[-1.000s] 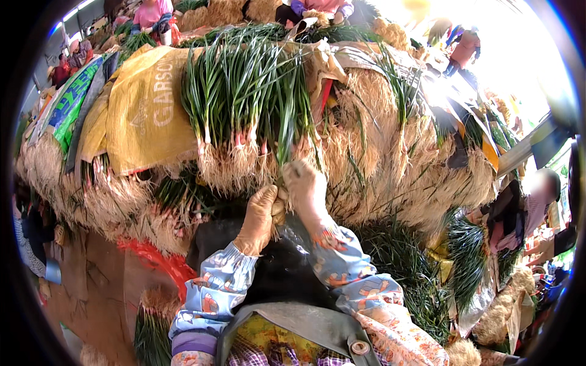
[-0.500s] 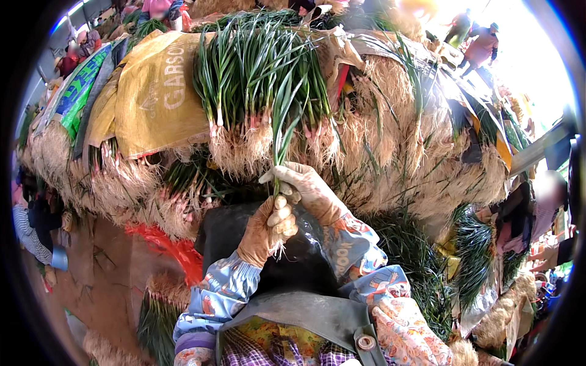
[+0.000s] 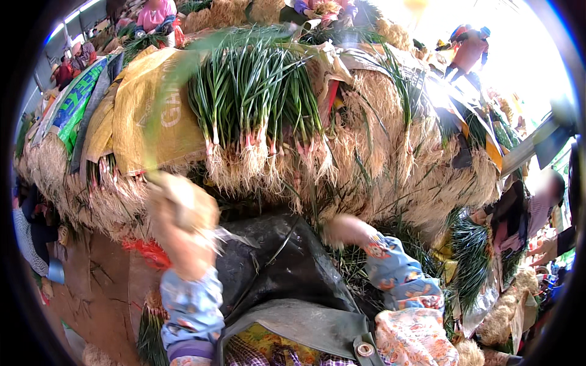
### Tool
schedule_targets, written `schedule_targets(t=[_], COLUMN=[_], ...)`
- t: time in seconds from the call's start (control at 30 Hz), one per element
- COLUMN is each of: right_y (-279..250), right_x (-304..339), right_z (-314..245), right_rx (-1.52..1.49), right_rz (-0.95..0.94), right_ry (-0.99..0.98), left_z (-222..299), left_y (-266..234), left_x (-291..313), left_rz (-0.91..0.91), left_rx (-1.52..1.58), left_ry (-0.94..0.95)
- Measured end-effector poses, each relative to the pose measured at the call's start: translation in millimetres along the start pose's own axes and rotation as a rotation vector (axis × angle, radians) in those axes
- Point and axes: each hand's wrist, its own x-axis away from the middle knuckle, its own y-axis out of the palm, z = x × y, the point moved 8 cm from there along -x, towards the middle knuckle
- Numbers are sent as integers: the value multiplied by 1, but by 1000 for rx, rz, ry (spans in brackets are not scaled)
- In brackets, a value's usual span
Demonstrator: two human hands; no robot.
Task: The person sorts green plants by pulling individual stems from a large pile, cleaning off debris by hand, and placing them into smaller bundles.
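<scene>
My left hand (image 3: 183, 210), gloved and blurred by motion, is raised at the left before the pile. It is closed on a green garlic plant, whose smeared green leaves (image 3: 157, 131) rise above the fist. Pale strands show by the wrist. My right hand (image 3: 347, 232) is also blurred, low at the right of the dark apron (image 3: 281, 256), near the hanging roots. Its fingers are too smeared to read. Ahead lies a bunch of green garlic (image 3: 253, 91), leaves away from me, with pinkish-white bases and long pale roots toward me.
A yellow woven sack (image 3: 131, 116) covers the pile's left part. Rooty bundles (image 3: 372, 134) fill the right. Red plastic (image 3: 148, 251) lies low at the left, and more green bundles (image 3: 473, 256) stand at the right. Other people work around the pile, including a person in pink (image 3: 155, 18).
My hands were together at the middle around the green garlic plant. Now the left has swung left with it, and the right has moved apart, down and to the right.
</scene>
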Motion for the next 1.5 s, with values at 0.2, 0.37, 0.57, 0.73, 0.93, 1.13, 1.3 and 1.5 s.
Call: schedule_targets(t=[0.2, 0.37, 0.57, 0.73, 0.93, 1.13, 1.3, 1.5], right_y=[-167, -275, -257, -140, -149, -111, -37, -113], right_x=[52, -1, -9, 16, 1, 0, -5, 22], right_z=[-83, -91, -24, -106, -93, -26, -35, -114], right_rx=[-291, -257, 413, -821, -1502, -658, -55, -1316], right_rz=[1051, 1043, 943, 933, 770, 1552, 777, 476], right_ry=[-163, 310, 125, -87, -342, 32, -387, -400], left_z=[-22, -104, -105, -161, -154, -129, -122, -129], left_y=[-39, -40, -39, -54, -23, -4, -6, 13], left_x=[-21, 48, 50, 73, 79, 82, 87, 103], left_rz=[125, 94, -65, -140, -14, -214, -110, -189], left_rx=[1, -8, -331, -373, -211, 136, 548, 793], left_ry=[-115, -650, -615, -581, -781, -749, -860, -894])
